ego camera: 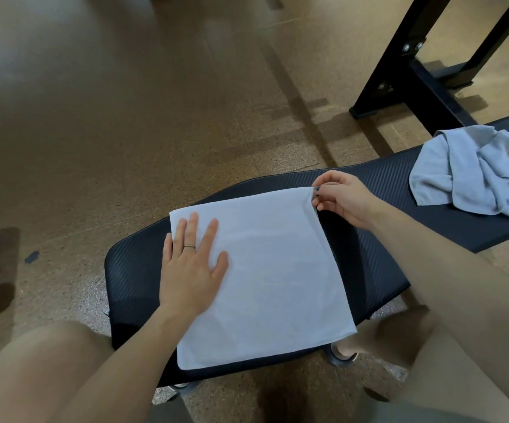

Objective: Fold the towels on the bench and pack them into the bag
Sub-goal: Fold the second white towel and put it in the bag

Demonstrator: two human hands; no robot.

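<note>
The white towel (262, 276) is lying spread as a flat rectangle across the near end of the tabletop (134, 270), its closest edge hanging just over the near edge. The left hand (190, 270) is pressing down on the towel's left portion with straight, spread fingers, pinning the cloth rather than holding it; a ring (189, 246) is showing on one finger. Farther along, the right hand (343, 198) is pinching the towel's far right corner between thumb and fingertips, its grip closed on that corner and lifting it slightly off the padding. Beyond that, toward the far right end of the tabletop, a second towel (479, 172), grey-blue and crumpled, is sitting in a loose heap, well apart from the first. A black metal frame (399, 87) is standing on the floor behind.

The step in hand appears to be folding the first towel: one side is being anchored while a corner is being readied to carry across. The next move probably calls for drawing that pinched corner over toward the pinned side and aligning the edges before smoothing. No bag is showing in this view, so packing likely lies some way off.
</note>
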